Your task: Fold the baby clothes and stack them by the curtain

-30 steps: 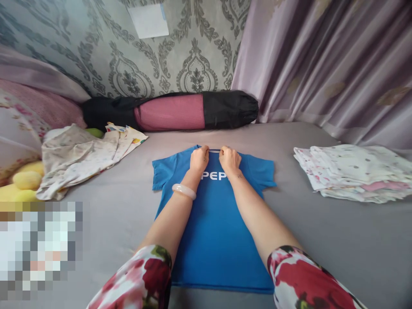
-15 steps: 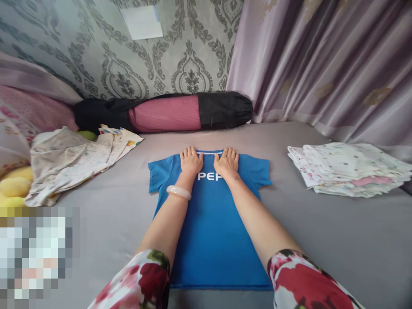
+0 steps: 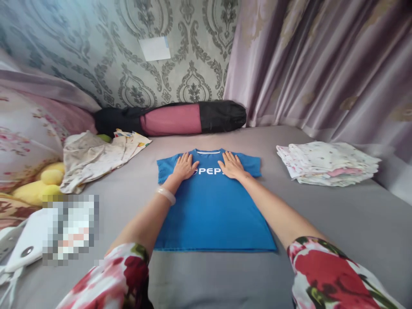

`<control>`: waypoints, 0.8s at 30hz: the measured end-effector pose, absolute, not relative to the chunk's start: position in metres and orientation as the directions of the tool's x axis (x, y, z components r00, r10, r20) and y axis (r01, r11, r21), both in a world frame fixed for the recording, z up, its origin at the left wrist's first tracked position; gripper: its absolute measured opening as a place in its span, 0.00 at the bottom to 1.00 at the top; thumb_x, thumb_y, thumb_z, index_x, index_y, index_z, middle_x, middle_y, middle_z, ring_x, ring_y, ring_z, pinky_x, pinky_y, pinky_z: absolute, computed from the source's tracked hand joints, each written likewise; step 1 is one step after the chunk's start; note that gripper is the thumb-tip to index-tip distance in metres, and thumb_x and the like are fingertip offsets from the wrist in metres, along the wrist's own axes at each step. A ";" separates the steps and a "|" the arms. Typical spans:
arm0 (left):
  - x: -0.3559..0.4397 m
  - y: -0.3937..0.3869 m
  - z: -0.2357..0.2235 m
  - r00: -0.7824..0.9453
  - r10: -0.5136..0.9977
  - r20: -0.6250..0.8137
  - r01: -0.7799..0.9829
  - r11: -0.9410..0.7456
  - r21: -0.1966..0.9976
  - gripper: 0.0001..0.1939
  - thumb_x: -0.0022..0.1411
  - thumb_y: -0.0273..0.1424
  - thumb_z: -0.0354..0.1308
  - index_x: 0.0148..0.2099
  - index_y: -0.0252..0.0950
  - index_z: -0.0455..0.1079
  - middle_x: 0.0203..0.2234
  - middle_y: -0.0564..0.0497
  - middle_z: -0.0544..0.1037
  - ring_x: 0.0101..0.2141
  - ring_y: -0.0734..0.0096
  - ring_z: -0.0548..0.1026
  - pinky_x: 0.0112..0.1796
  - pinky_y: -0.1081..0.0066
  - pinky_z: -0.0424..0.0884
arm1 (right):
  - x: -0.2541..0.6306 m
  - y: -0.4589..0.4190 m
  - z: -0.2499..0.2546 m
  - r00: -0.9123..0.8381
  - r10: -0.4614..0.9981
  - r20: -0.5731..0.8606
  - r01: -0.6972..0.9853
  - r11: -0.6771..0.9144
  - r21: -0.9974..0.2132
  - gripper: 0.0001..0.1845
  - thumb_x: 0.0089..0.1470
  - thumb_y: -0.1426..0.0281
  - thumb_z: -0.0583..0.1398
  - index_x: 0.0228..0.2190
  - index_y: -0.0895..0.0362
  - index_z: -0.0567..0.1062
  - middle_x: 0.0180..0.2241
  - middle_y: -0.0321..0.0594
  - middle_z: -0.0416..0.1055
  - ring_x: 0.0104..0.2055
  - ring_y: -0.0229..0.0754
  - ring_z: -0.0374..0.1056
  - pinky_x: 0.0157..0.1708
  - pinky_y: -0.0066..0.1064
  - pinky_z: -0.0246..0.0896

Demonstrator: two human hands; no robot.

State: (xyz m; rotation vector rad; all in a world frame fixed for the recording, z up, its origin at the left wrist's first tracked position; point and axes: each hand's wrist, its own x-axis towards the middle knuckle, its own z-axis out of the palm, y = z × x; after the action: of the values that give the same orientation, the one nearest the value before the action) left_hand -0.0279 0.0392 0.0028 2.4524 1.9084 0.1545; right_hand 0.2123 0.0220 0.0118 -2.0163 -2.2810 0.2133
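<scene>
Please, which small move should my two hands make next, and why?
Probably slide the left hand and right hand outward over the short sleeves of the blue T-shirt, to smooth them. Both hands lie palm-down with extended fingers on its upper chest, one at each side of the white lettering, and the sleeves extend just beyond them.

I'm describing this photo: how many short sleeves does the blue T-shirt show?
2 on the blue T-shirt: the left sleeve outside the left hand, the right sleeve outside the right hand.
</scene>
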 end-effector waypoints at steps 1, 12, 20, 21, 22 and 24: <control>-0.037 0.034 0.005 0.252 0.967 0.034 0.964 -0.254 0.081 0.35 0.71 0.46 0.34 0.69 0.24 0.50 0.67 0.36 0.52 0.67 0.54 0.50 0.64 0.57 0.46 | 0.220 0.017 0.013 -0.142 0.990 -0.024 0.981 0.138 -0.136 0.36 0.66 0.56 0.39 0.66 0.66 0.50 0.69 0.48 0.43 0.70 0.46 0.37 0.67 0.41 0.30; -0.047 -0.075 0.023 0.476 0.879 -0.020 0.879 -0.476 -0.004 0.34 0.70 0.46 0.39 0.69 0.29 0.51 0.68 0.35 0.50 0.68 0.52 0.45 0.64 0.52 0.44 | 0.210 -0.095 0.019 -0.314 0.949 -0.003 0.938 0.310 -0.158 0.34 0.66 0.58 0.42 0.66 0.64 0.52 0.69 0.51 0.42 0.71 0.50 0.37 0.67 0.48 0.32; -0.041 -0.167 0.027 0.648 0.759 -0.058 0.753 -0.628 0.199 0.34 0.70 0.50 0.35 0.71 0.38 0.46 0.69 0.45 0.46 0.68 0.62 0.43 0.65 0.57 0.42 | 0.212 -0.163 0.025 -0.471 0.882 -0.031 0.860 0.451 -0.239 0.35 0.65 0.55 0.44 0.66 0.61 0.52 0.69 0.50 0.39 0.71 0.52 0.34 0.67 0.52 0.31; -0.047 -0.169 0.026 0.646 0.762 -0.050 0.754 -0.626 0.199 0.33 0.70 0.50 0.35 0.71 0.40 0.46 0.69 0.46 0.46 0.68 0.63 0.43 0.65 0.57 0.42 | 0.216 -0.166 0.026 -0.478 0.878 -0.029 0.856 0.459 -0.237 0.35 0.66 0.55 0.44 0.66 0.61 0.52 0.69 0.50 0.40 0.71 0.52 0.34 0.67 0.51 0.31; -0.053 -0.170 0.025 0.631 0.775 -0.044 0.766 -0.613 0.193 0.33 0.70 0.50 0.35 0.71 0.41 0.46 0.69 0.48 0.47 0.68 0.64 0.44 0.65 0.58 0.42 | 0.220 -0.169 0.026 -0.479 0.877 -0.024 0.856 0.461 -0.232 0.35 0.66 0.55 0.43 0.66 0.62 0.53 0.69 0.50 0.40 0.71 0.51 0.35 0.67 0.50 0.32; -0.068 -0.168 0.021 0.571 0.820 -0.042 0.812 -0.557 0.171 0.32 0.70 0.49 0.35 0.71 0.41 0.47 0.69 0.48 0.47 0.68 0.64 0.44 0.65 0.57 0.42 | 0.228 -0.172 0.025 -0.463 0.886 -0.009 0.866 0.450 -0.218 0.34 0.66 0.56 0.43 0.66 0.63 0.53 0.69 0.50 0.42 0.71 0.50 0.36 0.67 0.48 0.33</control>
State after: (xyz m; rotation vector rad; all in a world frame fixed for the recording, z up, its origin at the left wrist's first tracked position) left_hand -0.0679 -0.1684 0.0211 2.6296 1.3788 0.0628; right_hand 0.2275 -0.1723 0.0247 -1.5666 -2.5841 0.2926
